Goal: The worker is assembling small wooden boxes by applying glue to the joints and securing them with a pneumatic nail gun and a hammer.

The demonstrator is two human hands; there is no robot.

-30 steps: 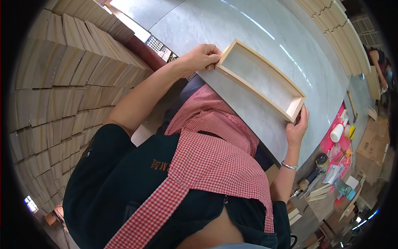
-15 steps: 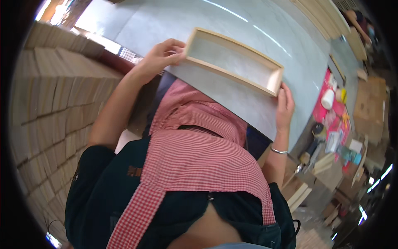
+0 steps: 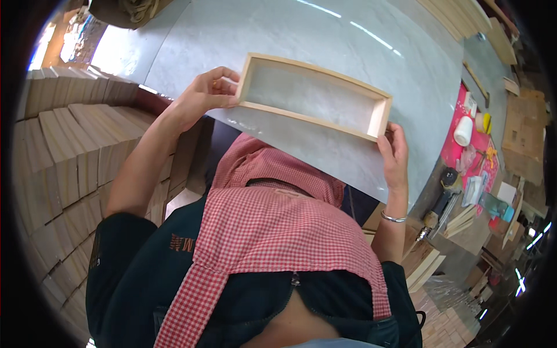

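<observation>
Between my two hands is a long, narrow wooden frame of pale wood, open through its middle so that the grey tabletop shows inside it. My left hand grips its left short end, thumb on the near side and fingers curled behind. At the opposite end my right hand closes on the near right corner, with a silver bangle on that wrist. The frame lies slightly slanted, its right end nearer me. Whether it rests on the tabletop or is held just above, I cannot tell.
Tall stacks of wooden pieces stand at my left. To the right, a pink mat carries a white bottle, a yellow tape roll and tools. Long boards lie at the far right, and a container stands far left.
The wooden frame and both hands appear a little lower and further left in the picture. The whole view has shifted too, and both hands keep their hold.
</observation>
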